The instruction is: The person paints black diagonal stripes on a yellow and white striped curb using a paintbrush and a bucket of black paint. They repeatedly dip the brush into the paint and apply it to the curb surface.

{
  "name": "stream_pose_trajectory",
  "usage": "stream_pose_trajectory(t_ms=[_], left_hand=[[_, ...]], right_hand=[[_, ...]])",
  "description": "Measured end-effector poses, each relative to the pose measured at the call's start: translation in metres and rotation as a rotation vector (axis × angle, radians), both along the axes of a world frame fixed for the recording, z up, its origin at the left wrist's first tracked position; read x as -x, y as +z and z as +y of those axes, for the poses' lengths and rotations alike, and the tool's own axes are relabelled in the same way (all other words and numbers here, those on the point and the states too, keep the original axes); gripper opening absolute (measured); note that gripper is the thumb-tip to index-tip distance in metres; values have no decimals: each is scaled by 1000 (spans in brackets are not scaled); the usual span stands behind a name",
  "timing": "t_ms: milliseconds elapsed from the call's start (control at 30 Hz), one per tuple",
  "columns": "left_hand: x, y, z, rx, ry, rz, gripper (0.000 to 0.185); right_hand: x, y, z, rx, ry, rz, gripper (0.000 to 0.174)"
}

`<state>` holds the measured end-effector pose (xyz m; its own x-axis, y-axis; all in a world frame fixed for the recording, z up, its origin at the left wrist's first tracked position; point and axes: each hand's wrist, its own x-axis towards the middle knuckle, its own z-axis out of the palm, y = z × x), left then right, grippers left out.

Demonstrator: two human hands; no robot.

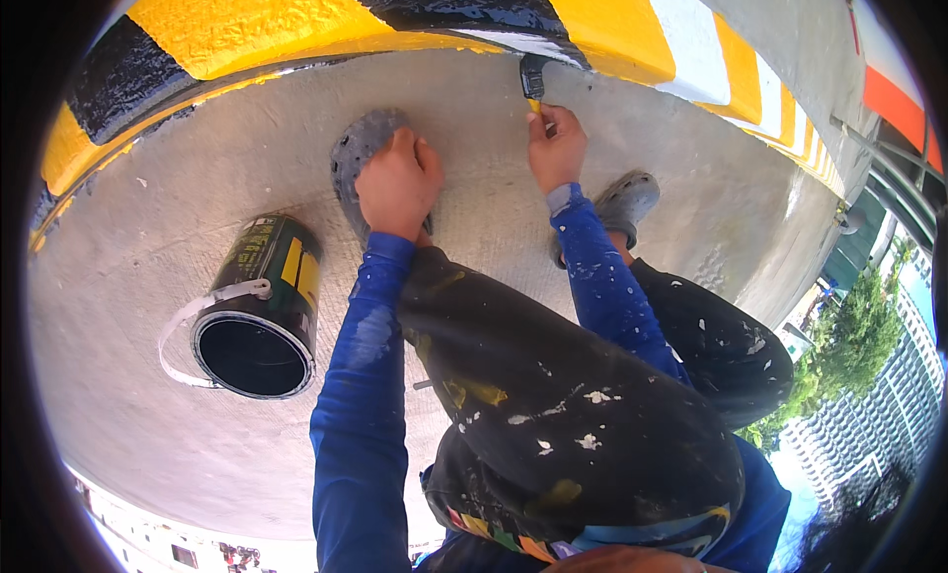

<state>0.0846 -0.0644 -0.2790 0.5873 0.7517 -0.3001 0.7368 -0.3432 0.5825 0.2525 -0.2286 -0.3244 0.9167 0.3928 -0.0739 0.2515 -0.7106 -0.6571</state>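
My right hand (559, 147) pinches the yellow handle of a paintbrush (532, 78). Its bristles are coated black and meet the bottom edge of a striped concrete curb (607, 17), below a black stripe that looks wet. White shows along that stripe's lower edge. My left hand (400, 184) is curled into a fist over the grey clog (355, 154) on my left foot, with no object visible in it. To its left, a paint can (255, 306) with a white handle stands on the concrete, its mouth uncovered and its inside dark.
Grey concrete pavement (459, 128) runs under my feet up to the curb. A second clog (628, 195) is on my right foot. My paint-spotted trousers (563, 395) fill the lower middle. Railings, a tree (852, 336) and a tall building (866, 402) appear far right.
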Motion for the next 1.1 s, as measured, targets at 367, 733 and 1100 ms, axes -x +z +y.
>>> stream_pose_trajectory(t_ms=[367,733,1100], left_hand=[[0,-1,-3,-19,-27,31,20],[0,-2,-2,-43,-18,10,20],[1,-3,-2,-39,-11,20,20]], right_hand=[[3,15,-28,81,126,-21,16],[-32,6,-25,165,159,-106,18],[-21,20,-21,223,180,-167,16]])
